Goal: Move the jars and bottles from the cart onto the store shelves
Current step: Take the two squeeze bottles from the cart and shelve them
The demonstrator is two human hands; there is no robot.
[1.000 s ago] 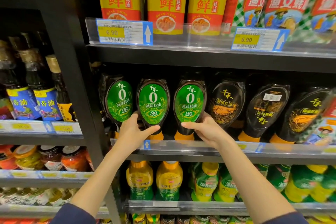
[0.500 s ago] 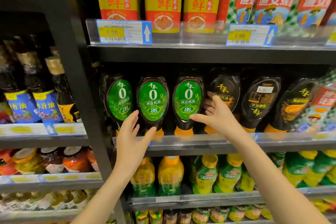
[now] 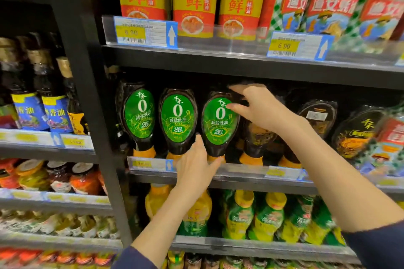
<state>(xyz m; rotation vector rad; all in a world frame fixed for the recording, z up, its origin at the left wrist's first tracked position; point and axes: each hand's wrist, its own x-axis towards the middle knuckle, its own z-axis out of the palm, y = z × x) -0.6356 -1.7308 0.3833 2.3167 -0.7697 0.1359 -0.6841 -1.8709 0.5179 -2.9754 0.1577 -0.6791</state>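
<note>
Three green-labelled dark plastic squeeze bottles (image 3: 178, 120) stand cap-down on the black metal shelf (image 3: 251, 182). Left grip (image 3: 196, 166), fingers straight, steadies the rightmost one's neck; right grip (image 3: 260, 109) spans its top, grasp unclear. Likely slick and tippy: take the broad body.

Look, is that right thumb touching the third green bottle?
Touching. The head view shows the thumb of the right hand lying on the label of the third green bottle, no gap.
</note>
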